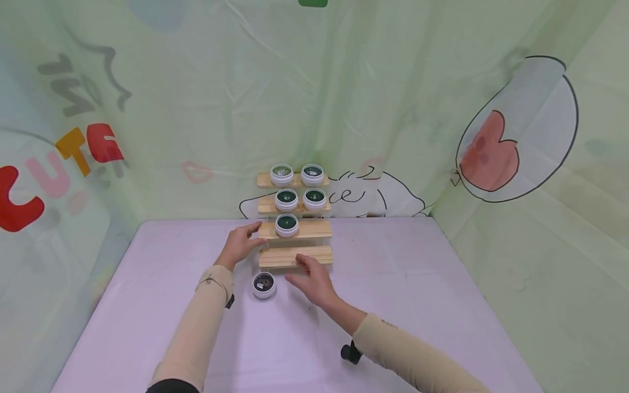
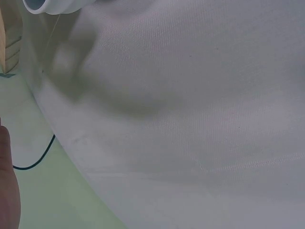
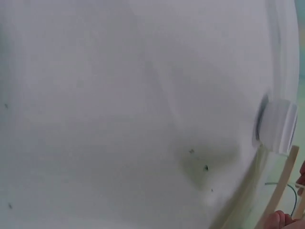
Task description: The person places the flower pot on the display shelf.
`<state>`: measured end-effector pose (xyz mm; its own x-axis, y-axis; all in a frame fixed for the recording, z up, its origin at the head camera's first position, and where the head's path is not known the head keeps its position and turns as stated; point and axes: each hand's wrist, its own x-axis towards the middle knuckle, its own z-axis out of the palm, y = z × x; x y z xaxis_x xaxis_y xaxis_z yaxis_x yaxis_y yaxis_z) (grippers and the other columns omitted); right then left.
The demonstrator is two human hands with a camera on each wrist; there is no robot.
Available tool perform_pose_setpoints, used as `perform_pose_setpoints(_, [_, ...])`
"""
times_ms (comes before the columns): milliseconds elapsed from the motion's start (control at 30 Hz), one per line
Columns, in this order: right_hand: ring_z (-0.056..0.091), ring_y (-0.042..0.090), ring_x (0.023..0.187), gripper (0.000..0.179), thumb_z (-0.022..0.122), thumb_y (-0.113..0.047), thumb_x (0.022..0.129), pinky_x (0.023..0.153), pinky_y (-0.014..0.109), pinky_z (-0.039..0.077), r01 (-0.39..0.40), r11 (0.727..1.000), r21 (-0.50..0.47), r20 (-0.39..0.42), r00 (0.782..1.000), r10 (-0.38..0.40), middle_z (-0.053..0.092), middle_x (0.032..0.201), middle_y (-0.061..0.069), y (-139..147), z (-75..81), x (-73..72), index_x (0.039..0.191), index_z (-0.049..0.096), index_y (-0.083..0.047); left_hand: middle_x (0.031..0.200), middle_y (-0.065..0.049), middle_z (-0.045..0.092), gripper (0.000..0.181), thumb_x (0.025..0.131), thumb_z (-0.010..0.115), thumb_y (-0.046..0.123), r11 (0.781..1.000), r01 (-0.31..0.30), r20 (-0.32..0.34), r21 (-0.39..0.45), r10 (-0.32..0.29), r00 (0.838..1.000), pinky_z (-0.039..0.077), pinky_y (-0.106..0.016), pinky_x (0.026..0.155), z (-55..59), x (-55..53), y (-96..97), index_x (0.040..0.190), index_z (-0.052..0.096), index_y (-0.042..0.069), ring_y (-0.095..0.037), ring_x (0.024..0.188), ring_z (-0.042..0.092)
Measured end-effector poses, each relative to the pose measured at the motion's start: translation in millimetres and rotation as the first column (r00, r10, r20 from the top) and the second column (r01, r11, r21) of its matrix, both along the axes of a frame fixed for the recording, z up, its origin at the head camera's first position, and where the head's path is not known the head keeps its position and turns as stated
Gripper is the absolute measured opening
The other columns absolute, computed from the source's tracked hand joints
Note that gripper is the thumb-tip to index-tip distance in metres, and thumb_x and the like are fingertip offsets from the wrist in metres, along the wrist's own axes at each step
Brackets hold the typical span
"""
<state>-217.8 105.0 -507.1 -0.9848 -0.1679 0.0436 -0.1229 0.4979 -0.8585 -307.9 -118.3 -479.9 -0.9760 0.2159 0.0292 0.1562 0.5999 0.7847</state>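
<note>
A tiered wooden display stand (image 1: 314,256) rises at the far side of the table. My left hand (image 1: 238,244) grips the left end of its second plank from the bottom, finger at the back edge and thumb at the front. My right hand (image 1: 314,279) is at the bottom plank, fingers apart and holding nothing, fingertips overlapping the plank's front. Between the hands, a small round white jar (image 1: 263,285) with dark contents stands on the table before the stand. The right wrist view also catches this white jar (image 3: 276,126) beside a plank.
Two white jars, including a left one (image 1: 282,174), sit on the top plank. Two with green contents, including a right one (image 1: 314,198), are on the plank below. Another green jar (image 1: 286,225) is near my left hand. A printed curtain (image 1: 393,109) hangs behind the pale table (image 1: 417,305).
</note>
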Motion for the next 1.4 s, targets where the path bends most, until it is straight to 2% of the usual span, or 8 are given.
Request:
perform_pose_setpoints(167, [0.055,0.033,0.122,0.066,0.078,-0.020,0.085,0.103,0.043,0.049,-0.082,0.996,0.027,0.064,0.995,0.080,0.055,0.133,0.021,-3,-4.2,16.2,0.137,0.048,0.007,0.140,-0.021,0.051,0.062,0.090,0.072,0.016,1.000,-0.001,-0.001,-0.002,0.001,1.000,0.041,-0.045,0.111,0.7,1.6,0.2,0.143,0.045,-0.003,-0.037,0.131,0.047])
perform_pose_setpoints(367, [0.057,0.034,0.119,0.065,0.078,-0.021,0.084,0.101,0.044,0.050,-0.124,0.991,0.055,0.063,0.991,0.120,0.058,0.129,0.023,-1,-12.9,24.8,0.134,0.050,0.009,0.140,-0.021,0.052,0.063,0.090,0.072,0.017,1.000,-0.002,-0.003,-0.001,0.002,1.000,0.041,-0.045,0.110,-0.3,0.7,0.0,0.143,0.045,-0.002,-0.037,0.130,0.048])
perform_pose_setpoints(533, [0.056,0.035,0.122,0.067,0.079,-0.020,0.082,0.103,0.043,0.048,-0.103,0.994,0.029,0.081,0.992,0.100,0.056,0.131,0.025,-1,-29.0,23.3,0.134,0.049,0.012,0.140,-0.021,0.052,0.063,0.089,0.073,0.017,1.000,0.000,-0.005,0.003,0.000,1.000,0.041,-0.045,0.110,-1.8,-2.4,-0.4,0.144,0.045,-0.002,-0.037,0.130,0.048])
perform_pose_setpoints(700, [0.053,0.035,0.126,0.068,0.080,-0.016,0.081,0.106,0.040,0.046,-0.086,0.995,-0.043,0.086,0.992,0.090,0.054,0.134,0.025,-7,-42.8,20.8,0.134,0.049,0.012,0.141,-0.020,0.051,0.064,0.090,0.072,0.019,1.000,-0.001,0.011,-0.001,0.001,1.000,0.040,-0.044,0.111,-3.2,-3.1,-1.0,0.145,0.045,0.000,-0.036,0.131,0.047])
perform_pose_setpoints(900, [0.053,0.036,0.126,0.068,0.080,-0.015,0.080,0.105,0.038,0.047,-0.111,0.990,-0.081,0.068,0.991,0.117,0.054,0.134,0.026,-20,-48.2,19.5,0.133,0.048,0.013,0.140,-0.021,0.052,0.063,0.090,0.072,0.018,1.000,0.000,-0.011,0.002,0.000,1.000,0.041,-0.045,0.110,-4.2,-2.4,-1.2,0.144,0.045,-0.001,-0.037,0.130,0.049])
perform_pose_setpoints(1067, [0.054,0.035,0.124,0.067,0.081,-0.015,0.080,0.104,0.037,0.048,-0.128,0.990,-0.056,0.056,0.990,0.131,0.054,0.133,0.025,-33,-53.4,15.4,0.134,0.049,0.010,0.138,-0.022,0.053,0.062,0.089,0.073,0.016,1.000,0.000,-0.021,0.006,0.001,1.000,0.042,-0.045,0.110,-3.7,-0.4,-1.4,0.143,0.046,-0.002,-0.037,0.129,0.049])
perform_pose_setpoints(1167, [0.055,0.031,0.124,0.067,0.082,-0.019,0.081,0.103,0.032,0.049,-0.125,0.992,-0.013,0.055,0.991,0.126,0.055,0.133,0.021,-40,-56.4,12.1,0.135,0.051,0.005,0.138,-0.022,0.053,0.063,0.089,0.073,0.016,1.000,0.003,-0.028,0.008,-0.002,1.000,0.042,-0.045,0.110,-4.1,0.0,-1.2,0.143,0.046,-0.003,-0.037,0.129,0.049])
perform_pose_setpoints(1400, [0.057,0.030,0.121,0.065,0.084,-0.015,0.077,0.101,0.030,0.050,-0.113,0.993,-0.031,-0.027,0.993,0.112,0.058,0.128,0.021,-53,-59.3,10.7,0.131,0.054,0.006,0.138,-0.022,0.053,0.062,0.089,0.073,0.016,1.000,0.002,-0.034,0.011,-0.002,0.999,0.042,-0.044,0.110,-5.1,-0.9,-1.2,0.143,0.046,-0.003,-0.036,0.129,0.049])
